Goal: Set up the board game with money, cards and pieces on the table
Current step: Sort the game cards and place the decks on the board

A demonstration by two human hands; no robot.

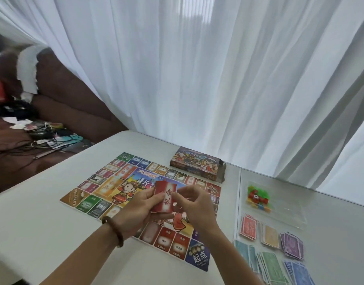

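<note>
A small stack of red cards [164, 199] is held just above the game board [107, 183], gripped from the left by the left hand [143, 205] and pinched at its right edge by the right hand [194, 204]. The cards look light, thin and slick — a stack likely to splay unless it is squeezed by its long edges. One board is laid flat on the worktop [43, 212], with one game box [197, 165] behind it. To the right, one clear bag of pieces [258, 197] and six colour-sorted piles of paper money [269, 264] are counted — all apart from the board.
</note>
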